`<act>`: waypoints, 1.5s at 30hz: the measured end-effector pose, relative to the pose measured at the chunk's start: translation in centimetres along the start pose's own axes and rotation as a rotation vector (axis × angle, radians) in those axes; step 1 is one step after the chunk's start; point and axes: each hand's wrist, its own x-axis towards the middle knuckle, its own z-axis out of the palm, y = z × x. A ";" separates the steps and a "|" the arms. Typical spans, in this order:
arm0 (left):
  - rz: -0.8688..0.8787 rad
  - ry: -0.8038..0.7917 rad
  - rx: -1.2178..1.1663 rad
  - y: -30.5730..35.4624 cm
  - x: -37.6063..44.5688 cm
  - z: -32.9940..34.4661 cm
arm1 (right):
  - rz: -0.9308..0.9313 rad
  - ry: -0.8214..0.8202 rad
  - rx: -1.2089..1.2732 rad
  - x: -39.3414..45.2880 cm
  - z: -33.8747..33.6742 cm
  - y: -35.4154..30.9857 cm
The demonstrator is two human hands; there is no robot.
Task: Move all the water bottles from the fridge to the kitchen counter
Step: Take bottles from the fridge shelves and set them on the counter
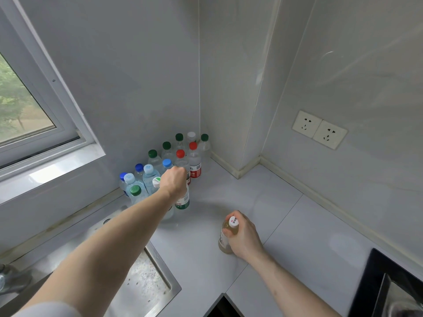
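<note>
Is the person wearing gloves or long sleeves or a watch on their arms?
No gloves and no watch. The left hand and right hand are bare, and so are both forearms, with no rings or bands that show. Only a bit of pale short sleeve peeks in at the bottom left corner.

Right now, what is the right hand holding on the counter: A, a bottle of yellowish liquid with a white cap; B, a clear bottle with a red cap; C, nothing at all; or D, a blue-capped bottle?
A: the right hand is curled round the bottle of yellowish liquid with a white cap, which stands on the pale grey kitchen counter apart from the cluster of bottles.
</note>
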 end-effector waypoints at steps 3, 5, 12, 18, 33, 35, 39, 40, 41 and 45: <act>0.021 -0.029 0.073 -0.2 0.5 -0.9 | -0.007 0.001 -0.008 0.3 0.0 0.0; 0.028 -0.024 0.092 -0.5 0.9 -1.1 | -0.007 -0.004 -0.008 0.6 0.0 -0.2; 0.119 -0.017 0.125 -1.1 0.4 -0.9 | 0.000 0.002 -0.019 3.1 0.2 -1.2; 0.161 0.072 0.143 -3.3 0.2 -0.2 | 0.022 0.006 -0.036 6.5 0.8 -2.6; 0.082 0.030 -0.004 -3.8 1.1 -0.8 | 0.011 -0.052 0.012 13.8 3.8 -7.5; 0.073 0.038 -0.029 -3.9 1.5 -0.6 | 0.017 -0.058 0.026 14.4 4.2 -8.1; 0.057 0.060 -0.051 -3.8 1.5 -0.5 | -0.001 -0.066 0.030 15.7 4.9 -8.9; 0.059 0.066 -0.057 -3.8 1.4 -0.4 | -0.014 -0.065 0.027 15.9 4.9 -9.0; 0.057 0.074 -0.069 -3.8 1.3 -0.3 | -0.025 -0.066 0.028 16.2 5.1 -9.1; 0.046 0.111 -0.136 -3.9 0.7 -0.1 | -0.045 -0.089 0.038 17.2 5.7 -9.6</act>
